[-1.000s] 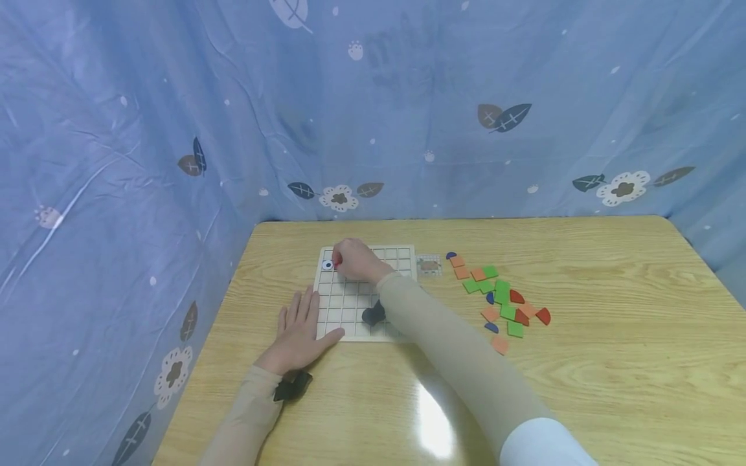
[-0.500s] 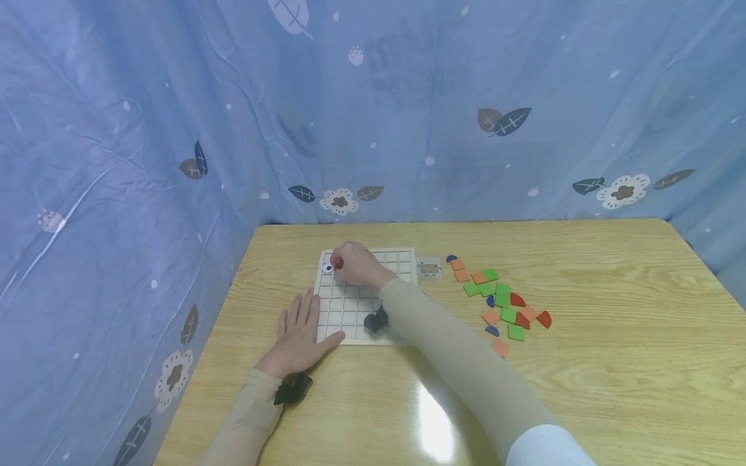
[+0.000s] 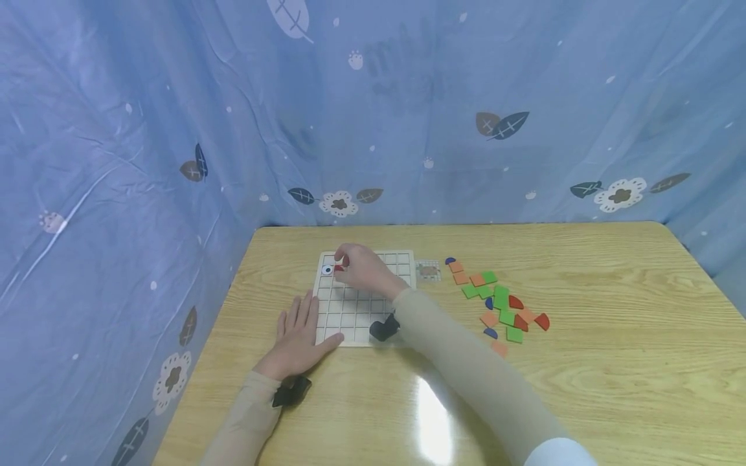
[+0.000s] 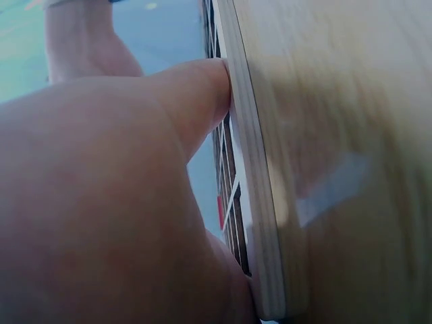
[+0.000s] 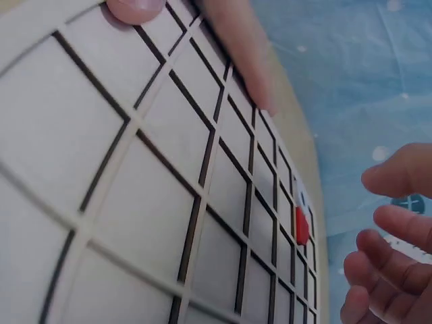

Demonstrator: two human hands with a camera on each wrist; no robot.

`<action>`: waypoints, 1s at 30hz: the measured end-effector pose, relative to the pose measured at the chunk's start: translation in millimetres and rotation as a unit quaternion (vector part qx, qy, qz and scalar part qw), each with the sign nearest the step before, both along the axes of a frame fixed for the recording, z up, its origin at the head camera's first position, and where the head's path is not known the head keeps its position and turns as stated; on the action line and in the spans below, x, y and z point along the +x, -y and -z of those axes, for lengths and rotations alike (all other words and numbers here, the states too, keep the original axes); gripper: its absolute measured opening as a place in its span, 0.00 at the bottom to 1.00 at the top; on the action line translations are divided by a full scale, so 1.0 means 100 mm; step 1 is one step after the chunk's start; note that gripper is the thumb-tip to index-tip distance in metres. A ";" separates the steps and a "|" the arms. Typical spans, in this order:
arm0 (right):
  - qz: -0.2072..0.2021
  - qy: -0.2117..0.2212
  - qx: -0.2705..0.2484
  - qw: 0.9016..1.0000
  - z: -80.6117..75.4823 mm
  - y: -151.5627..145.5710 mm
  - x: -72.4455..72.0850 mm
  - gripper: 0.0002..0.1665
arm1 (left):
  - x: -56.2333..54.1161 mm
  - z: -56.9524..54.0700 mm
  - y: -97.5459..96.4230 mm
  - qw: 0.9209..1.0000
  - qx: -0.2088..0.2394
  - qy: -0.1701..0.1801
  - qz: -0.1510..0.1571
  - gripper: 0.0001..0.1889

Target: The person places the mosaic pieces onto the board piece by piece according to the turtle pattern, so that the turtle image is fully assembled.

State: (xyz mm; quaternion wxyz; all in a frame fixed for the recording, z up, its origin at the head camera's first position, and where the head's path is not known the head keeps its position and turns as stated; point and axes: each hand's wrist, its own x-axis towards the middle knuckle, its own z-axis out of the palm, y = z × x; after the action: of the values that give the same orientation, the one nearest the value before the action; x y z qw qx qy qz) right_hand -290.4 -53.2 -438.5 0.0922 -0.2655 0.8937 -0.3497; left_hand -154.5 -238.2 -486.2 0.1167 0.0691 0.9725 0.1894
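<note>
A white gridded board (image 3: 335, 317) lies on the table. My left hand (image 3: 296, 343) is spread flat at its left side, with the thumb on its front left corner; in the left wrist view the thumb touches the board's edge. My right hand (image 3: 364, 268) hovers over the upper left of the board, fingers loosely bent and holding nothing. Just beside its fingertips a red quarter-round piece (image 3: 339, 268) sits in a cell, apart from the fingers in the right wrist view. To the left of that piece is a white tile (image 3: 327, 270) with an eye printed on it.
A small picture card (image 3: 428, 270) lies against the board's right side. Farther right are scattered loose pieces: green squares (image 3: 500, 298), orange squares (image 3: 489, 318), red quarter-rounds (image 3: 542, 321) and blue half-rounds (image 3: 491, 333). A blue curtain (image 3: 408, 129) hangs behind the table.
My right hand has let go of the red piece, which stays in its cell beside the eye tile, and has drawn slightly right with fingers parted. The left hand has stayed put.
</note>
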 end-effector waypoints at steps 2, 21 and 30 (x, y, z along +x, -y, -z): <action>0.014 0.011 0.000 1.000 -0.02 -0.07 0.04 0.21 | 0.00 0.01 0.00 1.000 0.002 0.001 0.000 0.56; 0.056 0.010 -0.007 0.998 -0.08 -0.73 0.40 0.23 | 0.02 0.01 -0.02 1.000 0.022 -0.021 -0.004 0.56; 0.055 0.014 -0.037 0.998 -0.08 -1.02 0.55 0.23 | 0.02 0.00 -0.02 1.000 0.001 -0.006 0.000 0.56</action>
State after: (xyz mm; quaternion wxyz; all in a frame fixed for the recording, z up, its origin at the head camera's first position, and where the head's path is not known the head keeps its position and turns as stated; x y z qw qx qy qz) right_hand -235.0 48.7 -431.0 0.0751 -0.2141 0.8920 -0.3910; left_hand -152.9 -236.4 -485.8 0.1108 0.0703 0.9729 0.1902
